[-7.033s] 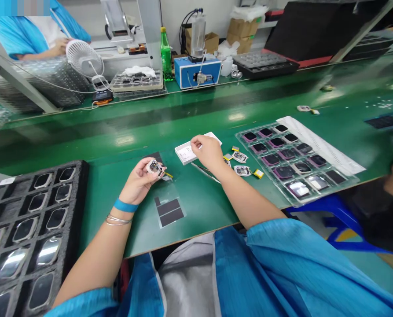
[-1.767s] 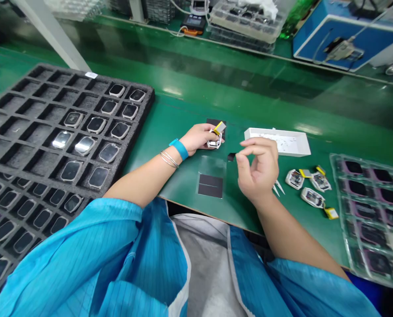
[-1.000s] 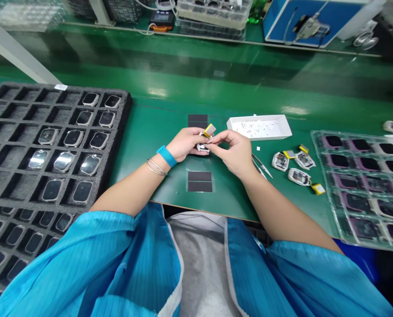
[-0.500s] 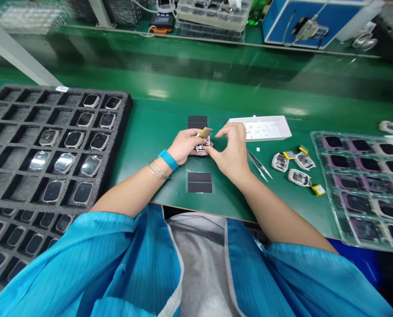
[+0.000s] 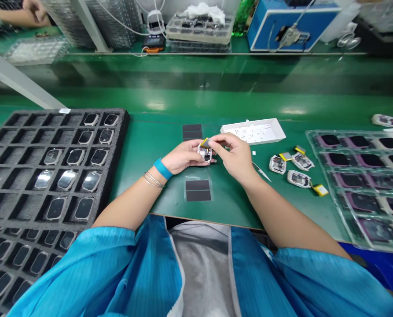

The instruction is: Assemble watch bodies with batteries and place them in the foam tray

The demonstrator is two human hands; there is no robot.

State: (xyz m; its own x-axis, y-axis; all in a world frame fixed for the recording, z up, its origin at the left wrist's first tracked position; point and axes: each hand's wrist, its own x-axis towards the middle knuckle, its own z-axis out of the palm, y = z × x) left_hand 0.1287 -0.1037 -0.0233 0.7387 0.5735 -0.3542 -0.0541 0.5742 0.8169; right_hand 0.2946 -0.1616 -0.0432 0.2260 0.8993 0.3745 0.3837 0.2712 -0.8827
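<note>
The left hand [image 5: 183, 157] has its grip closed around a module [image 5: 204, 153], held just above the middle of the green surface [image 5: 150, 141] — the right hand [image 5: 237, 158] pinches the small battery [image 5: 205, 142] on top of it. Black strips [image 5: 198, 190] lie just below the hands; tweezers [image 5: 260, 171] and loose modules [image 5: 277, 164] lie to the right, near a white tray [image 5: 253, 130].

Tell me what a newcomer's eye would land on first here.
At centre, the left hand and right hand pinch one small open watch module over the green bench. Left of them lies a black foam tray, partly filled with watch faces; at the right edge, a clear tray holds more.
</note>
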